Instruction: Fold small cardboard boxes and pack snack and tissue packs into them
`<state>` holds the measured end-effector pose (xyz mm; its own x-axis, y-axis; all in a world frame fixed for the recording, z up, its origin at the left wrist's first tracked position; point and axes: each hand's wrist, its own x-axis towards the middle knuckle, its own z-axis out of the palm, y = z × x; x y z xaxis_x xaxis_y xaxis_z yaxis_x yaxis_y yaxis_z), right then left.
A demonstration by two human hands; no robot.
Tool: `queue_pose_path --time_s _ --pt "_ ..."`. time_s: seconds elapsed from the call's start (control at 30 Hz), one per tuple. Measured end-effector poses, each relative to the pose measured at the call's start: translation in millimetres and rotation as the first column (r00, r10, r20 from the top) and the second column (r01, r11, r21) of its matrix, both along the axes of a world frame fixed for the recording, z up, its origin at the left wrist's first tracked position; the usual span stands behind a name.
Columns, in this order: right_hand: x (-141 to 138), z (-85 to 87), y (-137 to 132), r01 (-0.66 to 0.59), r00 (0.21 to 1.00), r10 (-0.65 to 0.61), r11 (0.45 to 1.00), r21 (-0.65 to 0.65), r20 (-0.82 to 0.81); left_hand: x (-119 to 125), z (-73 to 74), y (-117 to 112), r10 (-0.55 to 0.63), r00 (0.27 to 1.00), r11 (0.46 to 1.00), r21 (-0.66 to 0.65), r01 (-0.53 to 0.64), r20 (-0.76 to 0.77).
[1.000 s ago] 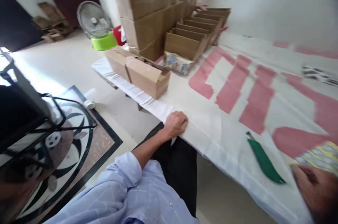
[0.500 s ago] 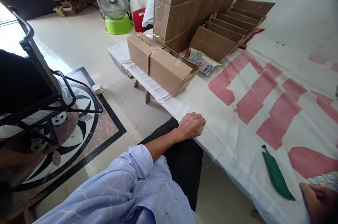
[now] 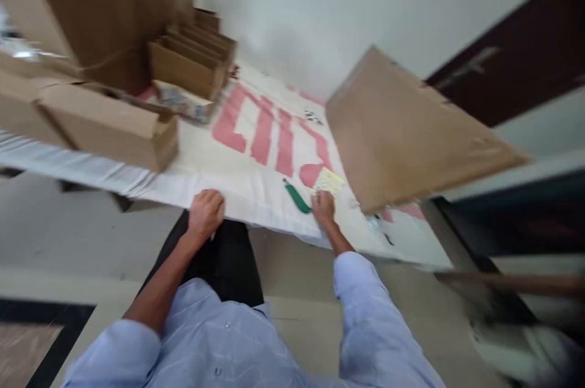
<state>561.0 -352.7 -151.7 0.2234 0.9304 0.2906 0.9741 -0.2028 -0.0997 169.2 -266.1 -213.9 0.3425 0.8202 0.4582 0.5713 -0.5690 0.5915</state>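
Note:
My left hand (image 3: 207,212) rests as a closed fist on the near edge of the cloth-covered table (image 3: 247,196), with nothing showing in it. Farther right, my right hand (image 3: 323,208) has its fingers pressed together at the lower edge of a small yellow-and-white patterned sheet (image 3: 329,181), which lies flat on the cloth. Motion blur softens the fingertips. Just left of that hand lies a green-handled cutter knife (image 3: 297,197), its short blade end pointing away from me.
A long cardboard box (image 3: 105,123) lies at the table's left, before taller boxes (image 3: 114,22). A divided carton (image 3: 183,68) and a printed packet (image 3: 180,98) stand behind it. A large cardboard sheet (image 3: 411,132) leans on the right. A dark door (image 3: 525,35) is beyond.
My view has swung to the right, bringing the leaning cardboard and my whole right hand into sight. The fan and chair have left the view. My left hand stays closed at the table edge.

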Motion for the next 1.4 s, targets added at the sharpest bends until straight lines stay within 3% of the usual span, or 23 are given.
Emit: queue_pose_path --time_s 0.1,0.2,0.33,0.53,0.63,0.77,0.87,0.97,1.03,1.17,1.27,1.4 --pt "43.0 -25.8 -14.9 0.189 0.981 -0.186 0.980 0.053 -0.057 3.8 -13.3 4.3 0.012 1.000 0.998 0.056 -0.013 0.009" --pt "55.0 -43.9 -21.0 0.218 0.968 -0.202 0.971 0.099 -0.149 3.4 -12.3 -2.6 0.020 1.000 0.997 0.073 -0.020 0.004" --pt "55.8 -51.6 -17.8 0.206 0.959 -0.171 0.968 0.142 -0.224 3.4 -11.2 -5.7 0.023 1.000 0.995 0.094 -0.023 0.002" --pt "51.8 -35.7 -6.8 0.139 0.955 -0.082 0.972 0.187 -0.284 7.5 -8.8 -2.9 0.037 0.999 0.998 0.055 -0.037 -0.010" --pt "60.1 -38.5 -6.1 0.102 0.946 -0.018 0.965 0.242 -0.325 9.3 -3.7 -2.3 0.007 1.000 1.000 0.005 -0.007 0.010" --pt "82.5 -62.3 3.8 0.059 0.983 0.010 0.930 0.362 -0.185 8.0 -6.4 7.8 0.002 1.000 1.000 0.020 -0.002 0.018" --pt "74.7 -66.4 7.3 -0.002 0.994 0.048 0.903 0.429 -0.096 -0.2 -9.3 11.5 0.019 0.999 0.999 0.034 -0.021 0.049" --pt "45.1 -54.8 13.9 -0.045 0.994 0.089 0.873 0.485 -0.069 -22.9 -6.6 19.3 0.080 0.991 0.995 0.046 -0.086 0.109" --pt "18.4 -45.1 24.1 -0.072 0.987 0.133 0.859 0.508 -0.086 -49.8 0.0 30.7 0.186 0.966 0.978 0.056 -0.199 0.180" --pt "-51.8 -34.7 57.1 -0.166 0.934 0.298 0.848 0.503 -0.196 -120.2 22.5 64.6 0.481 0.815 0.861 0.001 -0.509 0.324" --pt "-125.2 -34.5 93.5 -0.268 0.815 0.448 0.854 0.447 -0.368 -163.2 37.3 91.2 0.637 0.694 0.758 -0.112 -0.642 0.334" --pt "-235.1 -32.2 158.5 -0.388 0.536 0.527 0.848 0.362 -0.660 -188.6 41.2 117.4 0.689 0.645 0.720 -0.204 -0.664 0.332"
